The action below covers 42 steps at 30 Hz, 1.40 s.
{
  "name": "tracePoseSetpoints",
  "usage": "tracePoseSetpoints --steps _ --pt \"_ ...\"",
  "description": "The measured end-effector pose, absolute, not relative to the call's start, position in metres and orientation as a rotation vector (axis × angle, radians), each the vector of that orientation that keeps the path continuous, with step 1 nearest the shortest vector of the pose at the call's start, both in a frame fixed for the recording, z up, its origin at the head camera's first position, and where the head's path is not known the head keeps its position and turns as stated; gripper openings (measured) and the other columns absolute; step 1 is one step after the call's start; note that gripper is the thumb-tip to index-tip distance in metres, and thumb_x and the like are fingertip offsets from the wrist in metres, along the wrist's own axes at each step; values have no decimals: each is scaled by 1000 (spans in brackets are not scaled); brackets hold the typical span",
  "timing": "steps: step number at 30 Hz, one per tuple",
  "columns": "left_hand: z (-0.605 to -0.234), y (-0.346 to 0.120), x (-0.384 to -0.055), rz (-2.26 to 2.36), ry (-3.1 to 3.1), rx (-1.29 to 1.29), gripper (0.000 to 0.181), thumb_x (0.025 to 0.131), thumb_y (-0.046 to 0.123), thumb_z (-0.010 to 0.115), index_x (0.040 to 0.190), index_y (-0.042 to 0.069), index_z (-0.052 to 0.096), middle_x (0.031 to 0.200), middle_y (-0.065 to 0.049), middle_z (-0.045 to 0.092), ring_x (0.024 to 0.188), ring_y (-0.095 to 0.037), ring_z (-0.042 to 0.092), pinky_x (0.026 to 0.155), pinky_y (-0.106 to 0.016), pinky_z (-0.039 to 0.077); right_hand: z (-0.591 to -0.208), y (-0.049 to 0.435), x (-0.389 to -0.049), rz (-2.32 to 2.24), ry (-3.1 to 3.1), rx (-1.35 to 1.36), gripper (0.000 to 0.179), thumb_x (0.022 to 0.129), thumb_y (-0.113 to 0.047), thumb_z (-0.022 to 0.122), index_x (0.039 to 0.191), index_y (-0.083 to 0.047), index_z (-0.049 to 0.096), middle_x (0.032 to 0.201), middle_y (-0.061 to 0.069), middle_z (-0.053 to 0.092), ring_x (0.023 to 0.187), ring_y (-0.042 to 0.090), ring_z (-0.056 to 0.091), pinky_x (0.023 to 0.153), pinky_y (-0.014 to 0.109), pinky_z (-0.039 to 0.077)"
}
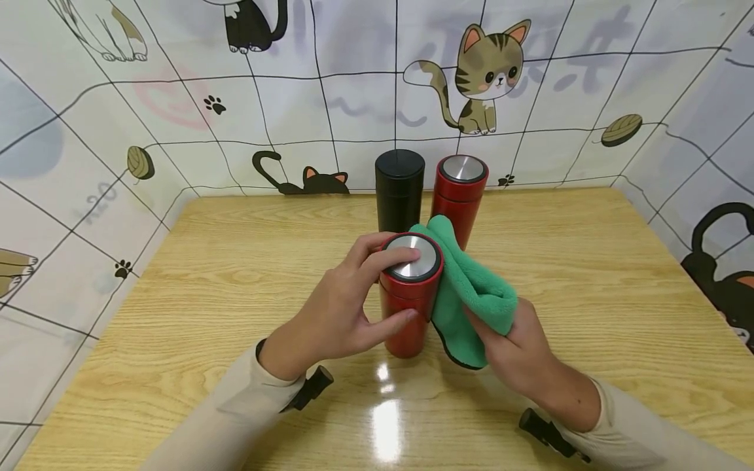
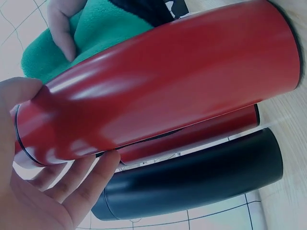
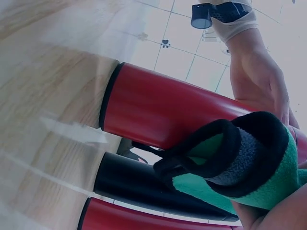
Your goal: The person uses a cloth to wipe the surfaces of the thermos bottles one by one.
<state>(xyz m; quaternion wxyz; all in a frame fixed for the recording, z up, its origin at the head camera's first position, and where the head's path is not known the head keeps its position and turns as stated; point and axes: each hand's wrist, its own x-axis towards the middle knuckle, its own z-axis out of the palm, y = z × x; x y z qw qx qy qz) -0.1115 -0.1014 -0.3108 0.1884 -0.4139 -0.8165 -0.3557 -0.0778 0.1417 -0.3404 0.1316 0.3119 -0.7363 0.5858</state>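
Note:
A red thermos flask point(image 1: 403, 320) with a silver-topped lid stands upright on the wooden table. My left hand point(image 1: 347, 297) grips it near the top, thumb on the front and a finger lying over the lid. In the left wrist view, the fingers curl round the upper end of the red flask point(image 2: 168, 81). My right hand point(image 1: 521, 356) holds a folded green cloth point(image 1: 471, 294) with dark edging against the flask's right side. The right wrist view has the bunched cloth point(image 3: 259, 158) beside the flask, partly covering it.
Behind the held flask stand a black flask point(image 1: 399, 190) and a second red flask point(image 1: 462, 196), close together near the back wall. The wooden table point(image 1: 265, 261) is bounded by white walls point(image 1: 353, 98) printed with cats and grid lines.

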Motion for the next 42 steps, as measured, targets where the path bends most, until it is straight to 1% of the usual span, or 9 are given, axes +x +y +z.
tracePoseSetpoints --steps 7,11,16,23,30,32,35,38,42 --pt "-312 -101 -112 -1039 -2262 -1203 68 82 19 77 139 11 42 141 -13 45 113 -16 63 96 -24 54 -340 141 -79 1657 -2345 847 56 100 4 49 151 -18 45 151 -6 50 130 3 55 99 18 50" --pt "-312 -101 -112 -1035 -2268 -1211 69 81 18 76 139 10 40 143 -13 44 113 -16 62 96 -23 54 -339 142 -77 1627 -2249 852 57 96 12 49 148 -9 48 149 -5 52 129 4 55 101 16 48" --pt "-311 -101 -112 -1035 -2271 -1220 70 81 18 75 140 10 39 144 -13 43 113 -16 63 96 -23 54 -337 141 -76 1685 -2118 939 58 92 20 46 147 0 46 152 5 50 136 10 51 105 18 46" --pt "-312 -101 -111 -1034 -2281 -1219 69 81 16 74 140 9 38 144 -14 44 110 -15 64 96 -23 54 -339 141 -79 1676 -2362 837 56 101 2 48 152 -20 43 154 -2 47 133 4 52 100 18 49" --pt "-311 -101 -111 -1043 -2300 -1224 69 82 16 73 140 10 37 145 -14 43 112 -15 64 98 -24 54 -340 141 -76 1659 -2179 885 57 93 17 48 146 -4 49 149 -1 53 131 6 55 102 16 47" --pt "-311 -101 -111 -1038 -2302 -1220 69 82 17 73 140 10 37 145 -14 43 112 -15 65 98 -25 54 -340 140 -76 1663 -2184 888 56 94 16 49 146 -4 49 148 0 54 129 7 57 102 17 48" --pt "-311 -101 -110 -1021 -2302 -1205 69 81 17 72 140 10 37 145 -13 44 112 -16 64 98 -26 54 -341 141 -75 1635 -2248 834 54 95 12 51 146 -8 50 138 -10 60 114 1 64 93 15 53" --pt "-312 -101 -110 -997 -2304 -1186 68 81 19 72 140 10 38 145 -13 44 112 -16 64 97 -28 55 -340 141 -75 1599 -2258 820 54 94 12 52 145 -7 52 141 -8 59 119 3 62 97 16 51" --pt "-312 -100 -110 -997 -2314 -1180 68 81 19 71 140 11 37 146 -13 44 112 -16 65 96 -28 56 -338 142 -75 1604 -2198 879 56 94 16 49 146 -4 49 153 4 48 140 11 48 110 20 43"
